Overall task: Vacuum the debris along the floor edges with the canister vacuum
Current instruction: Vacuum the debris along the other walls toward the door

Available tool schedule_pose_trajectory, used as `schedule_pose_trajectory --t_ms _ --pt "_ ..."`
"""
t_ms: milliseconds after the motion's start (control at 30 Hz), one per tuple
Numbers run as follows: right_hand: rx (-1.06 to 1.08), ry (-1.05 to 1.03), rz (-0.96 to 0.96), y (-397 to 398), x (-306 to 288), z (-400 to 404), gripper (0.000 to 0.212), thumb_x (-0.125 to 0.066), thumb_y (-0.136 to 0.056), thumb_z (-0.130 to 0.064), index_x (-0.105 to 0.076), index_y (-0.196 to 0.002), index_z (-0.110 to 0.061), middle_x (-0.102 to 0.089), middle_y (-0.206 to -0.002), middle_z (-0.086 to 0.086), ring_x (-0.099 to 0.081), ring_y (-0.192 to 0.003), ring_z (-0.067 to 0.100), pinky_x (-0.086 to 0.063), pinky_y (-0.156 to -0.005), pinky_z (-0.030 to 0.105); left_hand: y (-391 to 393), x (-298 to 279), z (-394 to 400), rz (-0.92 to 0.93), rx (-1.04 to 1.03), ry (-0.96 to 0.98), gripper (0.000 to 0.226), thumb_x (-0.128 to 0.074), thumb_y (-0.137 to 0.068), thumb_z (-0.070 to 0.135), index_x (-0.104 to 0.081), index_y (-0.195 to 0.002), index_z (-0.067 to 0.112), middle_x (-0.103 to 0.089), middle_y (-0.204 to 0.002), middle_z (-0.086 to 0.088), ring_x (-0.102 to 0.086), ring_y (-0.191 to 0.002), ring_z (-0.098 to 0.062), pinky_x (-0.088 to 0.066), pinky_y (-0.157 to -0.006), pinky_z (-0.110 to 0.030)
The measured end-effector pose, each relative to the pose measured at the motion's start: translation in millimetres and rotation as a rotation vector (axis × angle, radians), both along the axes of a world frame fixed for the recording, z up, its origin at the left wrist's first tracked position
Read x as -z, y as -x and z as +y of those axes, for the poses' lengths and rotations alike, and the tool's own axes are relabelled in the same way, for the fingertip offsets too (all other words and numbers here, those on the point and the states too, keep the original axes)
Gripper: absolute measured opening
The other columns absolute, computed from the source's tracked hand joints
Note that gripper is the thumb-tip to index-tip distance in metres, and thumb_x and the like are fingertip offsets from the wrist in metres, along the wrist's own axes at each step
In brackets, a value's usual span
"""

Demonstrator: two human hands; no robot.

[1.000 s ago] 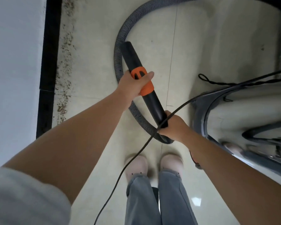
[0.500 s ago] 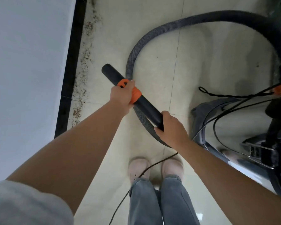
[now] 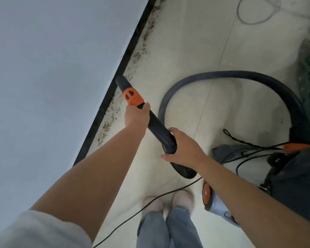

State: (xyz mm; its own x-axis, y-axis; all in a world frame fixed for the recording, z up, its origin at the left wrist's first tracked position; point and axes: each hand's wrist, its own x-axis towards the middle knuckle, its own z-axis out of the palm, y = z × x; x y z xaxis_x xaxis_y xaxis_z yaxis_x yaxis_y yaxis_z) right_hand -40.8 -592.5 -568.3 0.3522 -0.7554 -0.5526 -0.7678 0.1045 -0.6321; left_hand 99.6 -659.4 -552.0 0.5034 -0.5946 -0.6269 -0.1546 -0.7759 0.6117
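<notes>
Beside the black baseboard (image 3: 107, 97), debris (image 3: 109, 122) lay scattered. The left hand (image 3: 136, 117) gripped the rigid wand (image 3: 156, 126) below its orange collar; the right hand (image 3: 184, 147) curled around the rear bend. The wand appeared light and stiff, the hose (image 3: 240, 74) flexible.

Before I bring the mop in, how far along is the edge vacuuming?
Barely begun. Nothing along the edge looks cleaned: brown debris lines the black baseboard ahead of and behind the nozzle. In hand: left hand and right hand hold the wand, its tip near the baseboard. Left: the whole strip.
</notes>
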Motion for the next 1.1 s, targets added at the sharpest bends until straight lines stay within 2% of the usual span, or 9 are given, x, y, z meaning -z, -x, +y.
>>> schedule_pose_trajectory --t_ms 67,167,267,367,500,700,933,1033,1100 --pt "-0.047 -0.009 -0.026 2 -16 0 0.078 -0.076 -0.072 -0.035 -0.034 -0.136 -0.018 -0.051 -0.129 0.000 -0.055 -0.109 0.020 -0.046 -0.088 0.029 -13 -17 2 0.030 -0.060 0.012 0.024 -0.054 -0.090 0.026 -0.044 -0.101 0.008 -0.049 -0.081 -0.004 -0.056 -0.089 -0.027 -0.052 -0.089 -0.045" --pt "-0.074 0.077 -0.027 -8 -38 -2 0.058 -0.073 -0.074 -0.028 -0.042 -0.121 -0.013 -0.056 -0.112 0.002 -0.057 -0.093 0.019 -0.047 -0.078 0.028 -26 -38 5 0.032 -0.138 0.040 0.026 -0.053 -0.091 0.029 -0.045 -0.103 0.007 -0.045 -0.076 -0.001 -0.053 -0.085 -0.024 -0.053 -0.087 -0.040" --pt "-0.093 0.089 -0.008 -29 -52 -5 0.051 -0.071 -0.075 -0.026 -0.043 -0.114 -0.010 -0.055 -0.105 0.003 -0.059 -0.088 0.021 -0.051 -0.076 0.033 -32 -50 14 -0.056 -0.057 -0.028 0.042 -0.054 -0.091 0.036 -0.049 -0.115 0.002 -0.054 -0.087 -0.006 -0.059 -0.085 -0.027 -0.051 -0.076 -0.035" --pt "-0.158 0.056 0.037 -48 -60 -8 0.049 -0.071 -0.073 -0.025 -0.042 -0.110 -0.009 -0.053 -0.102 0.004 -0.059 -0.086 0.023 -0.051 -0.074 0.036 -46 -52 21 -0.060 -0.012 -0.109 0.042 -0.052 -0.092 0.035 -0.049 -0.117 0.002 -0.061 -0.101 -0.014 -0.063 -0.094 -0.033 -0.052 -0.080 -0.036" --pt "-0.279 0.020 0.084 -64 -70 -25 0.052 -0.070 -0.073 -0.024 -0.040 -0.113 -0.012 -0.052 -0.104 0.002 -0.058 -0.086 0.022 -0.051 -0.074 0.035 -77 -57 13 0.045 -0.095 -0.171 0.025 -0.051 -0.091 0.029 -0.044 -0.099 0.006 -0.049 -0.073 -0.005 -0.059 -0.081 -0.030 -0.050 -0.074 -0.036" --pt "-0.319 -0.048 0.166 -107 -83 -103 0.054 -0.074 -0.070 -0.025 -0.040 -0.112 -0.017 -0.054 -0.102 0.000 -0.058 -0.088 0.019 -0.053 -0.077 0.034 -124 -56 -49 0.195 -0.196 -0.152 0.024 -0.052 -0.092 0.026 -0.038 -0.092 0.007 -0.042 -0.070 -0.004 -0.049 -0.060 -0.020 -0.054 -0.084 -0.041" --pt "-0.203 -0.194 0.018 -177 -84 -141 0.065 -0.080 -0.067 -0.020 -0.041 -0.119 -0.017 -0.054 -0.109 -0.002 -0.056 -0.099 0.016 -0.051 -0.083 0.031 -191 -59 -111 0.093 0.019 -0.061 0.035 -0.051 -0.094 0.025 -0.042 -0.118 0.001 -0.050 -0.094 -0.009 -0.056 -0.089 -0.030 -0.051 -0.081 -0.039" --pt "-0.118 -0.316 -0.053 -194 -75 -146 0.075 -0.078 -0.072 -0.013 -0.036 -0.133 -0.016 -0.053 -0.113 -0.003 -0.055 -0.102 0.014 -0.049 -0.086 0.026 -213 -63 -126 0.021 0.142 -0.024 0.036 -0.047 -0.096 0.024 -0.038 -0.123 0.001 -0.051 -0.101 -0.012 -0.052 -0.084 -0.026 -0.045 -0.072 -0.033" --pt "-0.113 -0.327 -0.018 -195 -69 -153 0.065 -0.070 -0.080 -0.008 -0.037 -0.136 -0.011 -0.052 -0.109 -0.002 -0.053 -0.095 0.011 -0.047 -0.081 0.022 -229 -63 -131 -0.031 0.218 -0.026 0.036 -0.046 -0.096 0.025 -0.039 -0.122 0.001 -0.051 -0.100 -0.012 -0.050 -0.082 -0.024 -0.042 -0.070 -0.032"
